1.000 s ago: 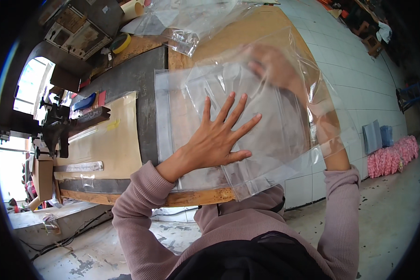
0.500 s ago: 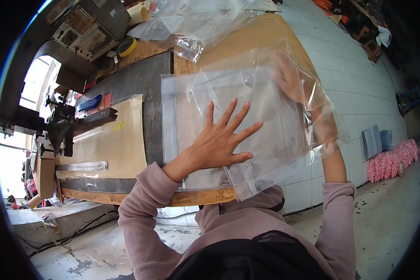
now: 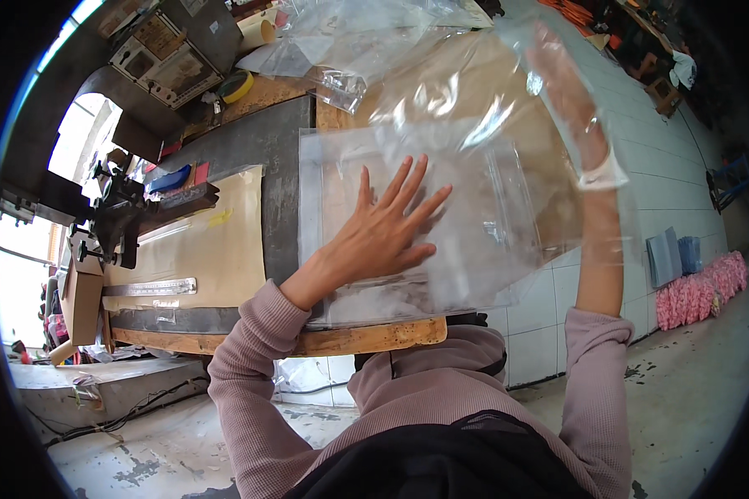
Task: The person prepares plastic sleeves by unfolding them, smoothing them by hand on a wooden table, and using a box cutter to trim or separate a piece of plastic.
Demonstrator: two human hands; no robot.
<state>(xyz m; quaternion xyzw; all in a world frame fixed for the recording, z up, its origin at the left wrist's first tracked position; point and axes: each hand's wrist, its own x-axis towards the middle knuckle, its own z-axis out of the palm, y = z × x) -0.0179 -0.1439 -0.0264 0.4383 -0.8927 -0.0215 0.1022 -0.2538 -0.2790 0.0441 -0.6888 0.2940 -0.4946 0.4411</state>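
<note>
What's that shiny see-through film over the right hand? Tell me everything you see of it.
The film is colourless and glossy, apparently thin, flexible plastic, with bright streaks along its creases. It bulges loosely above the table, and its right part covers the right hand and wrist, which show through. Whether it is a sheet or a bag, I can't tell. Towards the left hand it blends into the clear plastic there, so its border is unclear.

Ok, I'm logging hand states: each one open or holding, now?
Left hand: open, spread on clear plastic sheets.
Right hand: blurred behind clear film; whether it grips cannot be told.
</note>
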